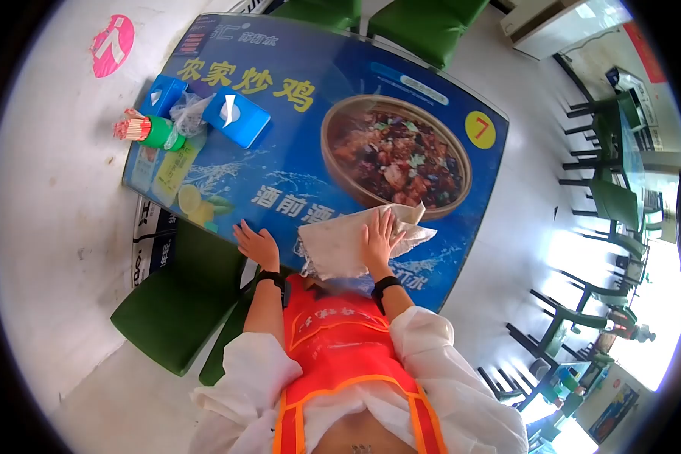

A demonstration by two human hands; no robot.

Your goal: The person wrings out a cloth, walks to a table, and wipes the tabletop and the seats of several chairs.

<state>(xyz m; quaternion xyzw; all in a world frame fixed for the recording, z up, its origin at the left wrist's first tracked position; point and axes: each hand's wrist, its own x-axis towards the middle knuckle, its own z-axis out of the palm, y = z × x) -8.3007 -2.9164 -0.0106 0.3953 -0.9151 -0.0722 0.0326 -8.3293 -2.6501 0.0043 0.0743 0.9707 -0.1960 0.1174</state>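
Note:
A pale, creased cleaning cloth (pixel 333 246) lies partly folded near the front edge of the blue printed table (pixel 295 144). My right hand (pixel 380 240) presses flat on the cloth's right part, fingers spread, and the cloth's far right corner stands up in folds beside it. To the left, my left hand (pixel 257 247) rests on the table's front edge with its fingers apart and nothing in it. It is a short way from the cloth. Both wrists wear dark bands.
At the table's left end stand two blue tissue boxes (pixel 244 125), a crumpled clear plastic bag (pixel 191 113) and a green holder (pixel 159 133) of chopsticks. Green chairs (pixel 178 303) sit at the near left and far side. More tables and chairs line the right.

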